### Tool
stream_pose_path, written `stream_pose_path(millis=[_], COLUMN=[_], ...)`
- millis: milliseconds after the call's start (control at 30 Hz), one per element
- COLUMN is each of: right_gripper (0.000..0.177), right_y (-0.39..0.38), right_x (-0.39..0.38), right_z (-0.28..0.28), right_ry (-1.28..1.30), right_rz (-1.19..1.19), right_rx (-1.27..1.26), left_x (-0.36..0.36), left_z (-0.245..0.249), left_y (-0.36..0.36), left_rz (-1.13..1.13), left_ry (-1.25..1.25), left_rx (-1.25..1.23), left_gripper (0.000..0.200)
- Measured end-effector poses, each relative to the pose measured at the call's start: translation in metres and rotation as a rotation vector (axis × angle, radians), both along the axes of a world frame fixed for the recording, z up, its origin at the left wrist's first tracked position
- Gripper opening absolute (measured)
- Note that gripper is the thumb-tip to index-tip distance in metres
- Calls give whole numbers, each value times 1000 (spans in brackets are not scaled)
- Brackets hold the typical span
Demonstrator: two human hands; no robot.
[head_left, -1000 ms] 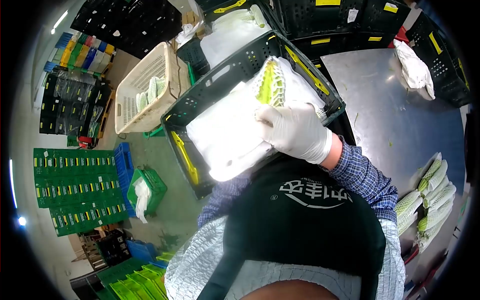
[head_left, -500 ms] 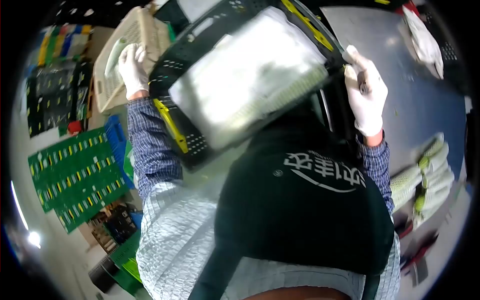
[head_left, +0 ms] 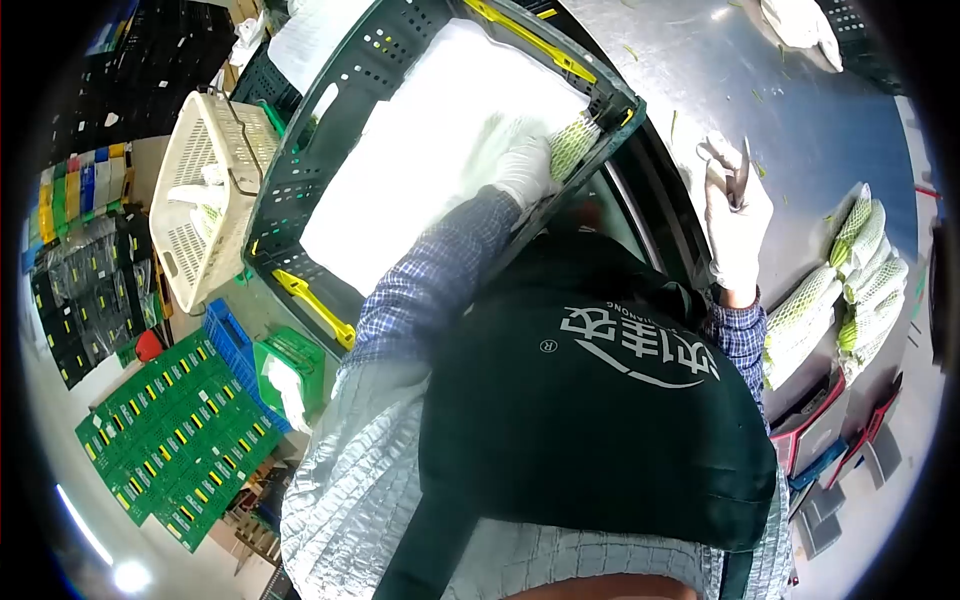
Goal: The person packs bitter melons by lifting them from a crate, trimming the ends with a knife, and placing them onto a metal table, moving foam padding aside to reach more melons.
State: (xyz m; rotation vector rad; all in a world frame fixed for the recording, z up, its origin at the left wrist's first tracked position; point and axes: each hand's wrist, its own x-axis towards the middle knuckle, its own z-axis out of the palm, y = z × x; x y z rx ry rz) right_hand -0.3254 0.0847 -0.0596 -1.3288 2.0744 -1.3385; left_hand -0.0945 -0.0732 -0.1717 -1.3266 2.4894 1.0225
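My left hand (head_left: 523, 172), in a white glove, is inside the dark crate (head_left: 290, 190), at its near right corner. It lies beside a piece of produce in white net (head_left: 573, 148) and against the white sheet (head_left: 420, 140) that covers most of the contents. What its fingers do is blurred. Over the metal table (head_left: 690, 60), right of the crate, my gloved right hand (head_left: 736, 205) has its fingers curled round a small dark, thin tool, its blade hard to make out.
Several net-wrapped vegetables (head_left: 855, 285) lie on the table at the right. A cream basket (head_left: 170, 240) with white items stands left of the crate. Green crates (head_left: 180, 430) and a blue crate (head_left: 235, 350) are at lower left. A white cloth (head_left: 800, 25) lies at upper right.
My left hand has moved from the cream basket into the crate's near right corner. My right hand is slightly lower. The view has shifted, and the netted produce in the crate shows more clearly.
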Motion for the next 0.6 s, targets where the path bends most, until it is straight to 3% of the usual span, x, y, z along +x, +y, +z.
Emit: stream_pose_path(millis=[67, 167, 267, 333, 467, 533, 600], right_gripper=[40, 38, 37, 40, 43, 43, 45], right_y=[-1, -1, 0, -5, -35, -50, -69], right_x=[0, -1, -7, 2, 15, 27, 40], right_z=[-1, 2, 3, 13, 7, 24, 35], right_ry=[21, 48, 33, 2, -52, -129, -30], right_rz=[29, 14, 0, 82, 270, 398, 465], right_rx=[-83, -91, 13, -17, -40, -79, -84], left_x=[2, 31, 82, 101, 154, 171, 171], left_z=[22, -26, 0, 12, 37, 37, 32], left_y=[-5, -2, -7, -14, -23, -23, -25], left_rz=[-68, 307, 624, 719, 865, 802, 693], left_ry=[48, 219, 784, 1040, 1585, 1546, 1249], left_rx=[-79, 190, 703, 737, 744, 489, 119], left_gripper=[70, 65, 76, 77, 78, 79, 79])
